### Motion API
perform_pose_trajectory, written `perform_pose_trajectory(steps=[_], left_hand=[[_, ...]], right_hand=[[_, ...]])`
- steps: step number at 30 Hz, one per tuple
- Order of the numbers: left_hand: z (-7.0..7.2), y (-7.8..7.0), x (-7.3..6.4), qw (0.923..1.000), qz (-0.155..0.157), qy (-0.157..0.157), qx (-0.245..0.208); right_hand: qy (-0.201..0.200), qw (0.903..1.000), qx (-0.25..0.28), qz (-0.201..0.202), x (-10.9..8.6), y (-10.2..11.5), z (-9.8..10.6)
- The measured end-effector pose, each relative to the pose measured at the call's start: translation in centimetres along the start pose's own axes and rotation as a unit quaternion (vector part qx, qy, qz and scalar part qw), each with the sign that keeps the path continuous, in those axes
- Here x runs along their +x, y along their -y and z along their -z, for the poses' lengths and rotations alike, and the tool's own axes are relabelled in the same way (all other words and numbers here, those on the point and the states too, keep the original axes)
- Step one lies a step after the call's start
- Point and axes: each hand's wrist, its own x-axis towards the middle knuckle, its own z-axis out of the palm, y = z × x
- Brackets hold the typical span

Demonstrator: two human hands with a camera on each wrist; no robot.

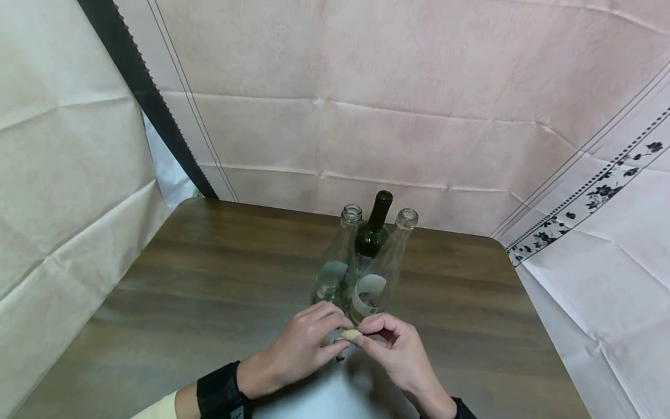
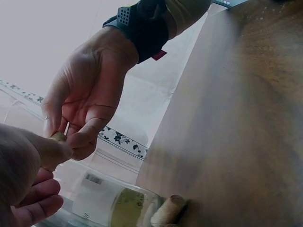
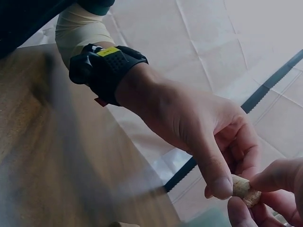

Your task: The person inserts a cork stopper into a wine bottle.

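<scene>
A pale cork (image 1: 351, 335) is held between both hands in front of the bottles. My left hand (image 1: 311, 340) pinches its left end with thumb and fingers. At the other end, my right hand (image 1: 392, 348) grips it between thumb and forefinger. The right wrist view shows the cork (image 3: 245, 191) up close, its end face rough. In the left wrist view most of the cork (image 2: 58, 136) is hidden by fingers. Another cork (image 2: 168, 210) lies on the table beside a clear bottle's base.
Two clear glass bottles, the left one (image 1: 335, 265) and the right one (image 1: 384, 267), carry pale labels. Behind them stands a dark green bottle (image 1: 371, 235) with a black neck. They share a wooden table (image 1: 220, 273); pale patterned cloth (image 1: 335, 139) hangs around it.
</scene>
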Motion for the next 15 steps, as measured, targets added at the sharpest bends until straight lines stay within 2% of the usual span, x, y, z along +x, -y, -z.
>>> perform_pose_trajectory(steps=[5,9,12,15], left_hand=[[1.2,0.3,1.7,0.9989,-0.011,-0.040,-0.021],[3.5,0.5,4.4,0.9940,-0.010,-0.099,-0.046],[5.4,0.7,6.7,0.9876,0.022,-0.141,-0.065],[6.7,1.0,8.6,0.9793,0.082,-0.161,-0.091]], right_hand=[[-0.023,0.9997,0.000,0.003,0.0,0.6,0.6],[-0.037,0.9993,-0.003,0.000,0.0,0.8,0.8],[-0.047,0.9988,-0.003,-0.016,-0.2,0.7,0.8],[-0.053,0.9981,-0.001,-0.031,-0.3,0.7,0.8]])
